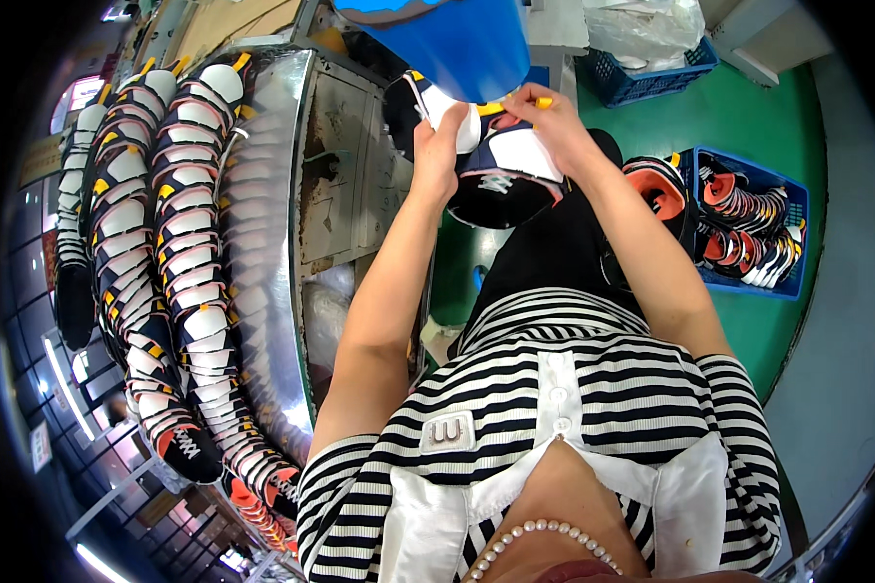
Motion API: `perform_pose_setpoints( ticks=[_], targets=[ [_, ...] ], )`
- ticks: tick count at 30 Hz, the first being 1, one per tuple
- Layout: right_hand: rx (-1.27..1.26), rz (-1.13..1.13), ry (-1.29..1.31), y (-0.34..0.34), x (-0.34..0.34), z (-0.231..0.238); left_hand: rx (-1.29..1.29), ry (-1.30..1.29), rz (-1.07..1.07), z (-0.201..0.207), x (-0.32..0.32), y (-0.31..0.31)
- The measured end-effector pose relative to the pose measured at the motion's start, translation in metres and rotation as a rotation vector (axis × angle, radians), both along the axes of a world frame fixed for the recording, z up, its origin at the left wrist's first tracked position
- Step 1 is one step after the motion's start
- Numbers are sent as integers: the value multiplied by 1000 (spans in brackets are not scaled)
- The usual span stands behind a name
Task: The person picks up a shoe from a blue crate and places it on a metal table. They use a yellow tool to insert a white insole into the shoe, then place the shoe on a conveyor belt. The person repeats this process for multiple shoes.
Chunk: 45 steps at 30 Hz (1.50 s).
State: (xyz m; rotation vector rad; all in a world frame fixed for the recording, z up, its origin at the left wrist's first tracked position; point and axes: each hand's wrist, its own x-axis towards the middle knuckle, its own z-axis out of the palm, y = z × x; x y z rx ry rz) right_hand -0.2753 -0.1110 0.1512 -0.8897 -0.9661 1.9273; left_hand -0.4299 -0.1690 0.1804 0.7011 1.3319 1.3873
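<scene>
A shoe upper (520, 155) in white, navy and black, with yellow tabs and white lacing, is held up between my two hands. My left hand (437, 151) is closed on its left side, thumb over a white panel. At the right, my right hand (549, 121) pinches the upper's edge beside a yellow tab. Right above the upper, a rounded blue machine part (457, 49) hides the upper's far edge. The dark open underside of the upper faces toward me, over my lap.
Long nested rows of similar uppers (199, 194) lie on a shiny metal table (297, 214) at the left. On the green floor at the right, a blue crate (802, 209) holds stacked uppers, with more uppers (656, 189) beside it. Another blue crate (642, 85) with plastic bags stands farther back.
</scene>
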Motion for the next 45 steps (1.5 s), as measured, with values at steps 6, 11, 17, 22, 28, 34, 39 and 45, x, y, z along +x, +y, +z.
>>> perform_pose_setpoints(
  ticks=[6, 11, 17, 22, 28, 34, 39, 45],
  targets=[
    [-67, 62, -169, 22, 15, 9, -320, -498, 148, 10, 0, 23],
    [-385, -64, 60, -2, 63, 17, 32, -263, 354, 25, -34, -32],
    [-59, -274, 55, -58, 4, 13, -90, 274, -32, 15, 31, -119],
    [551, -249, -422, -56, -9, 15, 6, 47, 51, 44, 27, -80],
    [-14, -96, 94, -34, -8, 10, 112, 302, 9, 25, -3, -39],
    [-164, -153, 205, -12, -14, -7, 1, 43, -10, 13, -14, 0],
    [-272, -127, 47, 10, -13, -3, -285, -341, 88, 1, -18, 25],
    [581, 168, -1045, 55, 78, -7, -343, -823, 29, 10, -49, 14]
  ],
)
